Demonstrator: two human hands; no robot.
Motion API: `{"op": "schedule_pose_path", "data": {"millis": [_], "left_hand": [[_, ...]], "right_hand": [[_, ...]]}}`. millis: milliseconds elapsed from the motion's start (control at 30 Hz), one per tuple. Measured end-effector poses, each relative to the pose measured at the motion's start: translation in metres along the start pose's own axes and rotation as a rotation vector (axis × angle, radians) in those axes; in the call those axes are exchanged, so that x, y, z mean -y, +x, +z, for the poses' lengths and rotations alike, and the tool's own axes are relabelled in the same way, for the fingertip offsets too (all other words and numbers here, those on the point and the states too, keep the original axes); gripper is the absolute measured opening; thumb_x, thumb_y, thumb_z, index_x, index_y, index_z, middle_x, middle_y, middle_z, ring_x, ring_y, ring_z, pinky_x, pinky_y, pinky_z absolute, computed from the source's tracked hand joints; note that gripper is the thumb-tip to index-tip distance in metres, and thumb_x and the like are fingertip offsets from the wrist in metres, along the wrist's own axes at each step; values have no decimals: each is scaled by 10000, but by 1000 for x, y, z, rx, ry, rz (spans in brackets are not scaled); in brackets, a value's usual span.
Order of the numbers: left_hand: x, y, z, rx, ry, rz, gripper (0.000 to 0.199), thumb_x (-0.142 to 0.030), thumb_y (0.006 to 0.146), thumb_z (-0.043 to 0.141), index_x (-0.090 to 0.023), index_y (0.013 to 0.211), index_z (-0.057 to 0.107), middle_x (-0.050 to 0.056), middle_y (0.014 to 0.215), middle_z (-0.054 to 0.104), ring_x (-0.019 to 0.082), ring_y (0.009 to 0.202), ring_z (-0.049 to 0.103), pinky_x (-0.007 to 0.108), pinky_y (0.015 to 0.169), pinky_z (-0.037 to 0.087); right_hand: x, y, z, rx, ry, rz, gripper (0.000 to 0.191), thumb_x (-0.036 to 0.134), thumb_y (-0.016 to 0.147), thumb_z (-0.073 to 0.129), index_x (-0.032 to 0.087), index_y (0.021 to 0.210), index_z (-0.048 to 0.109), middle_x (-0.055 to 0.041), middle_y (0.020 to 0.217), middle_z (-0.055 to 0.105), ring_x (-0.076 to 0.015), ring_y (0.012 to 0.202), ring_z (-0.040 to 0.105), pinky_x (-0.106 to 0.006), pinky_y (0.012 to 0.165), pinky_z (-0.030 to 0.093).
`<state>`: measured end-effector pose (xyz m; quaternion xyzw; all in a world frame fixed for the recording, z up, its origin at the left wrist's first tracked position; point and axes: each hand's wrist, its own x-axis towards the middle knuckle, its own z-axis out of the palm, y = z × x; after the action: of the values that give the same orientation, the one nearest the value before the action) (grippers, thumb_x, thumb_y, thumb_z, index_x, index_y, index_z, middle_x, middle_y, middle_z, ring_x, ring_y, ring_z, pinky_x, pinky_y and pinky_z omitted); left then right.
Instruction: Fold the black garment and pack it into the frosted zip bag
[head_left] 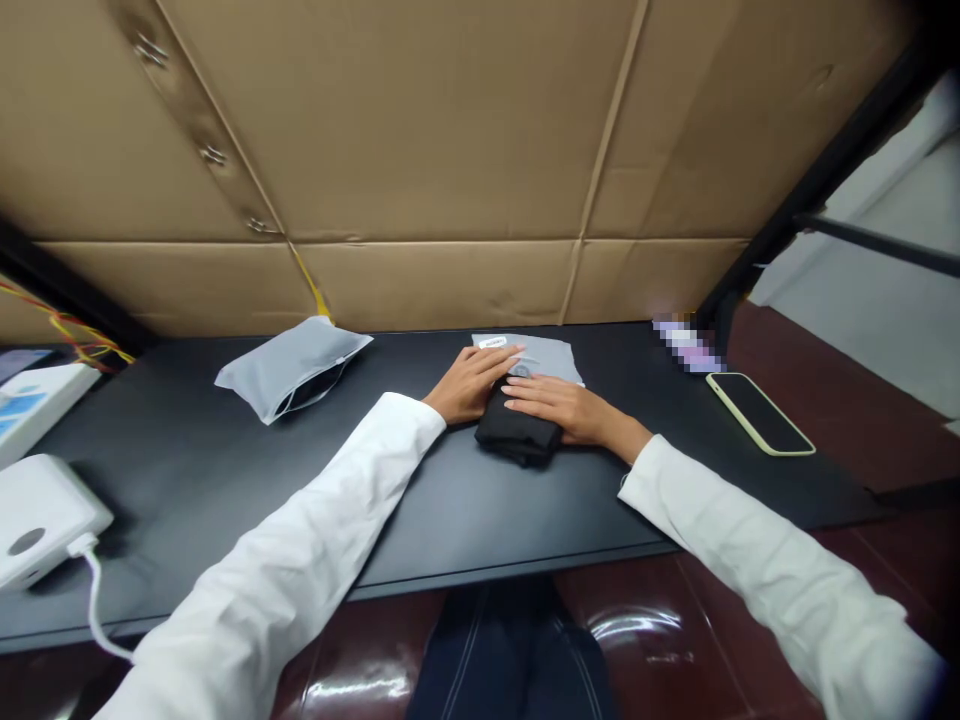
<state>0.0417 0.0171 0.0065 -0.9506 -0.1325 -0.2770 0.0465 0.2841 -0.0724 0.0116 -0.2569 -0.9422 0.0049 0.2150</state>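
From my remote post I find the left hand open, palm down, fingers extended over the far end of a folded black cloth bundle and onto a frosted, pale grey plastic bag bearing a white label. The right hand, likewise open and flat, lies across the bundle from its right side; I see neither hand gripping. The bundle rests on the black tabletop, with the bag at twelve to one o'clock of it; whether it is partly inside, I cannot tell. Taking the bundle as centre, I record a second frosted zip pouch, mouth parted, at ten o'clock; a pixelated, purplish item at two; a dark-screened phone in a pale yellow-green case at three; and a white box-shaped device with a white cable between eight and nine.
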Motion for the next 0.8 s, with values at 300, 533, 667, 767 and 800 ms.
{"op": "schedule_pose_path", "data": {"millis": [300,533,667,767,800], "left_hand": [[-19,10,1,68,156,-46,785,27,721,468,-134,1483,379,132,1532,413,266,1410,397,445,1106,300],[-54,24,12,-6,175,-18,706,17,764,411,-105,1459,405,125,1530,418,243,1417,394,436,1116,308],[-64,26,17,-29,167,6,654,-11,814,405,-104,1461,408,131,1512,443,246,1409,408,429,1114,322],[-57,23,19,-53,179,1,610,-42,837,427,-112,1442,443,135,1484,482,264,1385,441,443,1107,333],[-53,22,19,-60,185,-6,599,-51,842,437,-119,1437,453,135,1470,499,270,1375,452,450,1104,337]], "right_hand": [[-5,6,13,-111,-162,445,492,70,925,403,173,1393,516,-160,1361,582,-267,1287,540,-469,1070,489],[-7,20,26,-78,-266,816,312,84,907,409,96,1022,700,-215,895,718,-311,874,695,-471,881,552],[-4,30,35,-101,-287,881,205,166,887,536,79,986,693,-248,879,712,-362,887,679,-582,889,504],[0,33,34,-137,-270,777,288,271,913,573,105,1132,660,-246,1107,688,-411,1130,593,-694,1040,342],[1,33,31,-131,-259,716,328,302,924,568,108,1178,641,-242,1169,669,-407,1190,559,-686,1076,314]]}}
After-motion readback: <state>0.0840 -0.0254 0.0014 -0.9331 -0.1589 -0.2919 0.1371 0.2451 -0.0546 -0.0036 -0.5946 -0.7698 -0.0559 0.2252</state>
